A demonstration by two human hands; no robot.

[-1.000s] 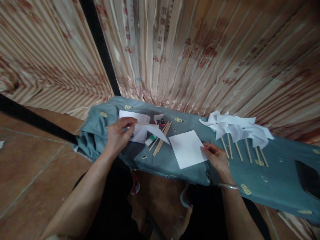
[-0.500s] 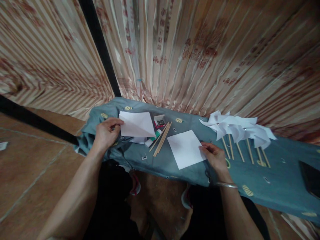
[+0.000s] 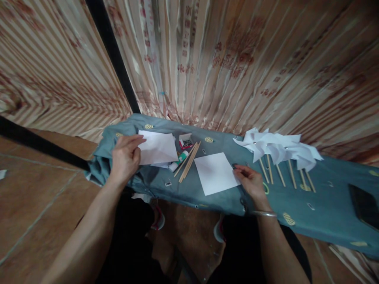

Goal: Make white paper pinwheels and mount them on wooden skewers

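Note:
My left hand [image 3: 127, 159] is at the left edge of a white paper sheet [image 3: 158, 146], its fingers stretched over the upper left corner and the thumb bent below. That sheet lies over other white paper, which peeks out beneath it. Nearer the middle of the cloth, my right hand [image 3: 250, 182] pinches the right corner of a square white sheet [image 3: 217, 173]. Between the two sheets lie several thin wooden sticks [image 3: 189, 162], a green-and-white tube [image 3: 179, 161] and a small red-and-white box [image 3: 186, 141] of dark little pieces.
White paper pinwheels [image 3: 278, 146] on wooden sticks lie in a row at the right. A green ring [image 3: 265, 188] is beside my right hand. A dark phone-like object [image 3: 364, 205] rests at the far right of the blue-grey cloth [image 3: 322, 201]. A patterned curtain [image 3: 207, 71] hangs behind.
The fingers of my left hand have straightened from a pinch, and the left sheet's near edge sits a little lower. My right hand still holds its sheet's corner; the view has shifted slightly.

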